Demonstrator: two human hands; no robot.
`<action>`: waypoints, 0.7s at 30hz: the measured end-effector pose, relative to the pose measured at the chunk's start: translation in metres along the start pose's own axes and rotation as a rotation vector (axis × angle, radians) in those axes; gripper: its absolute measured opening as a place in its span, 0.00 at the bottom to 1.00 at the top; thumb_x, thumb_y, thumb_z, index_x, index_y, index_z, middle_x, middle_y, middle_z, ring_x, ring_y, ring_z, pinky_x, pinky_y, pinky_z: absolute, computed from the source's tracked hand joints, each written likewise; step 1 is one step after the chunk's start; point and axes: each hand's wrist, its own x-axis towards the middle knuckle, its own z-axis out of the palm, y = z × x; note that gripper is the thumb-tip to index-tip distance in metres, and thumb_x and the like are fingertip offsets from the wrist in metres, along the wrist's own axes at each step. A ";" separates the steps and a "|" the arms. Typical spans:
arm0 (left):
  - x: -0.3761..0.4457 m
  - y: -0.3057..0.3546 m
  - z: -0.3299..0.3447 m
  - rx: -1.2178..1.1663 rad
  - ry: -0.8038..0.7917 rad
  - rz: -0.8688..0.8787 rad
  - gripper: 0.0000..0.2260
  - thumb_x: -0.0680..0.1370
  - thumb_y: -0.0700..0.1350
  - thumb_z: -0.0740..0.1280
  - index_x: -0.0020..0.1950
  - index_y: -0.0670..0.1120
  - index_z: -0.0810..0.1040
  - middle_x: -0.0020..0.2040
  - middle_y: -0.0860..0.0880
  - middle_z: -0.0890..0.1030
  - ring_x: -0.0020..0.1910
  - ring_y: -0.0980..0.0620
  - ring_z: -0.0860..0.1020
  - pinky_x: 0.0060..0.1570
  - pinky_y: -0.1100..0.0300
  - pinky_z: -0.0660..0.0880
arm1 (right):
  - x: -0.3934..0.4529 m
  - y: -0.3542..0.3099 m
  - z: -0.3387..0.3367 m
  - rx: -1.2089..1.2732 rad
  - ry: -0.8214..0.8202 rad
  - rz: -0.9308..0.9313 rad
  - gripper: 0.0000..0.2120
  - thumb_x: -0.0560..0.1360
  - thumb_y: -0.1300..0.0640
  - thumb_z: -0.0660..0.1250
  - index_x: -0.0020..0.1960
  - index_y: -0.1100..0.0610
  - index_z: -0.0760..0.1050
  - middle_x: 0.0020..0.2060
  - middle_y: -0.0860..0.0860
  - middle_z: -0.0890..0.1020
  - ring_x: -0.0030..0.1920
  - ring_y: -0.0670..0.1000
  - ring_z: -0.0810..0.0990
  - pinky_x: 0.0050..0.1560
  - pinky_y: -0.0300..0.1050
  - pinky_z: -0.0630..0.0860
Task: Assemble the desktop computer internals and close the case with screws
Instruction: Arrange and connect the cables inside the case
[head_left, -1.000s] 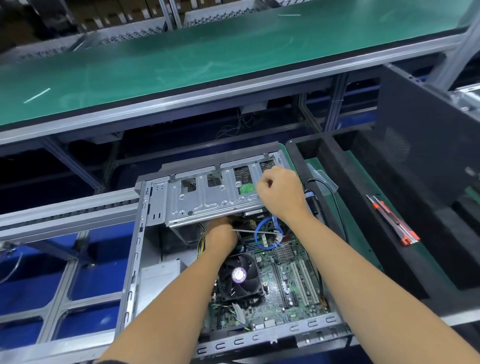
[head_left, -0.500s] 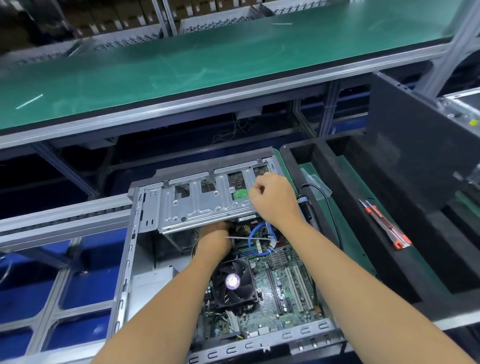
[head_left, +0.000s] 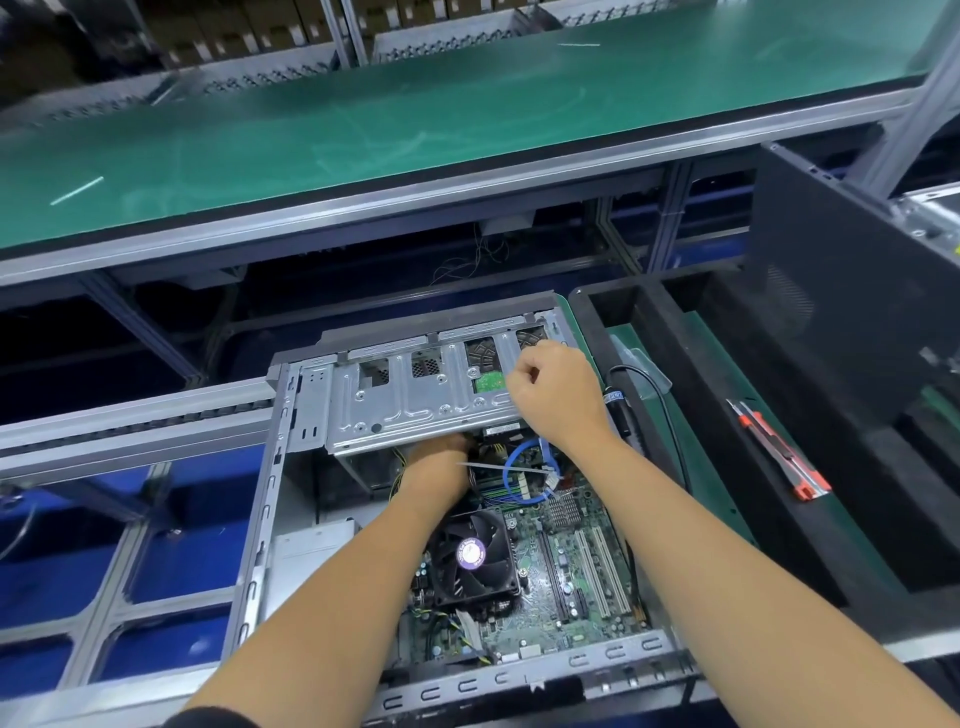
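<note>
My left hand (head_left: 439, 465) reaches under the metal drive cage (head_left: 415, 400), which roofs the far end of the open computer case (head_left: 262, 499); only a low gap beneath it is passable. My right hand (head_left: 558, 395) rests curled on the cage's right end. Inside, the black cooler fan (head_left: 472, 558) rises between my forearms, and a blue cable (head_left: 511, 467) with a white cable tie (head_left: 504, 467) crosses the gap just beside my left hand. The motherboard (head_left: 571, 571) near the expansion slots lies low and open from above.
</note>
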 end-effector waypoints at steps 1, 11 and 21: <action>-0.001 -0.001 0.000 0.004 -0.003 0.008 0.16 0.75 0.34 0.61 0.59 0.46 0.79 0.54 0.41 0.82 0.52 0.41 0.80 0.50 0.53 0.76 | 0.000 0.000 0.000 0.000 0.004 0.000 0.10 0.73 0.64 0.62 0.33 0.64 0.73 0.32 0.51 0.72 0.35 0.54 0.71 0.34 0.46 0.67; 0.000 -0.009 -0.004 0.039 -0.041 0.004 0.18 0.76 0.37 0.63 0.64 0.50 0.77 0.59 0.43 0.81 0.57 0.41 0.79 0.55 0.52 0.75 | 0.000 0.001 0.000 0.001 -0.001 -0.015 0.10 0.73 0.64 0.62 0.34 0.64 0.73 0.33 0.51 0.73 0.38 0.58 0.75 0.36 0.49 0.71; 0.000 -0.012 0.001 -0.003 0.000 -0.059 0.18 0.77 0.35 0.61 0.65 0.46 0.76 0.60 0.42 0.79 0.57 0.41 0.77 0.55 0.55 0.73 | 0.004 0.006 0.004 0.013 0.021 -0.022 0.09 0.73 0.64 0.63 0.35 0.65 0.75 0.34 0.54 0.77 0.38 0.58 0.76 0.37 0.50 0.74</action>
